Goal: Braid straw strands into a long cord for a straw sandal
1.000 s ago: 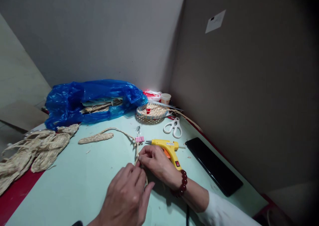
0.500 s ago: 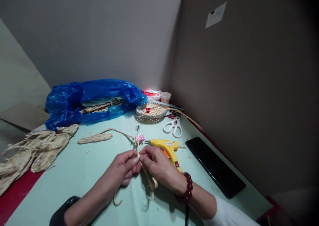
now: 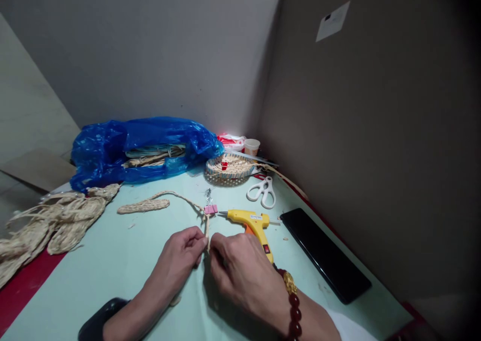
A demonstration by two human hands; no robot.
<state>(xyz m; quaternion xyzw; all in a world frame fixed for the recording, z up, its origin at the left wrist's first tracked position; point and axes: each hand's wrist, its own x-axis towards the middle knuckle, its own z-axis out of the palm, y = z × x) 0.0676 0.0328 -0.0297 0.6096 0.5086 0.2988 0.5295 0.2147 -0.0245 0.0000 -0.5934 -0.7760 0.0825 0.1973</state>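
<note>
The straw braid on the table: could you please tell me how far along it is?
Done: the braid is plaited from its flat end to the pink clip. In hand: left hand and right hand pinch it just below the clip. Remaining: straw bundles lie unused; the glue gun lies untouched.

Dark red bead bracelet (image 3: 295, 307), white sleeve (image 3: 340, 325)

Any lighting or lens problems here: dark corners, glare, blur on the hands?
Head view: the right edge fades into a dark vignette; wall lines lean from wide-angle distortion; the left hand and right hand, pinching the straw braid, look sharp and cast a soft shadow on the table; only the red-and-white bag at the back corner glares.
</note>
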